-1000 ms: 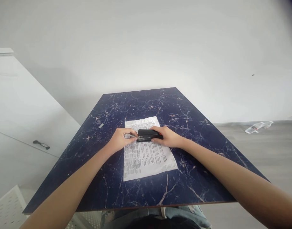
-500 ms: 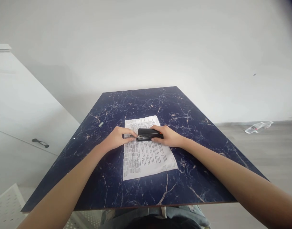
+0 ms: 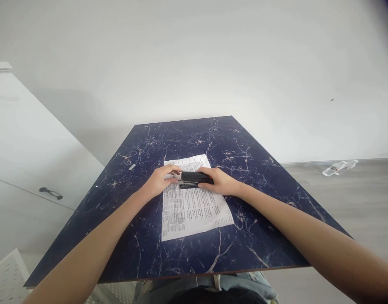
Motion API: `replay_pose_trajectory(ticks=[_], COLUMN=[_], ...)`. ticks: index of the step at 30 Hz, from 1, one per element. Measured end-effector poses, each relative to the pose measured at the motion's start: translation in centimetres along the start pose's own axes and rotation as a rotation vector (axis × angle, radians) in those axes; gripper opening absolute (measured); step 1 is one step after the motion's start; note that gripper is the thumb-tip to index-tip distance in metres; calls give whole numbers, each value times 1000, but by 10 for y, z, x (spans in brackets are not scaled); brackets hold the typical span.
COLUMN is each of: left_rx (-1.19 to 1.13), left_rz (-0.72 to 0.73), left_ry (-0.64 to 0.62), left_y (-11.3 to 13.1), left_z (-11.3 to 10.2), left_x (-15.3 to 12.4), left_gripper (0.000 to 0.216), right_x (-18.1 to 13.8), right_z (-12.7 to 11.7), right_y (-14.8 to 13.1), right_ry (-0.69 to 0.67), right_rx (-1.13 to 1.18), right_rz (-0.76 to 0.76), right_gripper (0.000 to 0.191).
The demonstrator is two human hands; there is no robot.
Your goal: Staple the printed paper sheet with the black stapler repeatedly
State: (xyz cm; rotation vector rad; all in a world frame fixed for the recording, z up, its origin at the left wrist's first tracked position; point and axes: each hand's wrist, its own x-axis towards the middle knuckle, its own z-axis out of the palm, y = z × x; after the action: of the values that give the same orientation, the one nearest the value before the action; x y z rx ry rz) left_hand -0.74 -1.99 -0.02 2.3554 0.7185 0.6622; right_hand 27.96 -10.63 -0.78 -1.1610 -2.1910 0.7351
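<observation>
A black stapler (image 3: 194,176) lies across a printed sheet of paper (image 3: 194,211), its top arm raised apart from the base. My right hand (image 3: 221,181) is wrapped around its rear end, thumb low and fingers on top. At the stapler's front end is my left hand (image 3: 164,179), with thumb and fingers apart and the fingertips close to the top arm and the magazine. Whether those fingertips touch it is hard to make out. Tiny parts inside the stapler are too small to tell.
A small grey strip, perhaps staples (image 3: 132,167), rests left of the paper on the dark blue marbled table (image 3: 187,139). A white cabinet (image 3: 29,139) stands at the left. Clear plastic packaging (image 3: 340,168) lies on the floor at the right.
My left thumb and fingers have spread from a near pinch at the stapler's front, and the fingers have risen toward its top arm. My right hand keeps its hold.
</observation>
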Motion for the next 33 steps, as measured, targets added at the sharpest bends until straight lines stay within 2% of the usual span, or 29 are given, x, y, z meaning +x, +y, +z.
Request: replay_pose_trajectory(ticks=[8,11,14,16,18,22,26,33], left_rx=[227,235,170,128,77,-111,-334,-427], left_rz=[9,-30,-33,-77,-151,-208,-196,-196], left_ry=[37,16,-57,-57,-49,-18,50,73], left_y=[1,8,10,7,0,-15,-23,-22], left_z=[25,25,12,0,-12,-22,-15,-9], left_x=[7,7,4,0,-4,-7,-6,-6], left_gripper=[37,31,21,23,29,41,55,74], right_x=[2,4,5,4,0,-9,-11,-7], right_z=[-1,1,0,-4,-11,-23,-26,-19], right_y=[5,2,-3,-4,-1,9,11,12], right_ry=[-13,-10,108,215,261,198,53,90], right_rx=[15,42,177,288,337,467,664,688], right_rz=[-22,-19,-25,-2,63,216,280,278], right_gripper=[28,31,35,29,23,29,32,34])
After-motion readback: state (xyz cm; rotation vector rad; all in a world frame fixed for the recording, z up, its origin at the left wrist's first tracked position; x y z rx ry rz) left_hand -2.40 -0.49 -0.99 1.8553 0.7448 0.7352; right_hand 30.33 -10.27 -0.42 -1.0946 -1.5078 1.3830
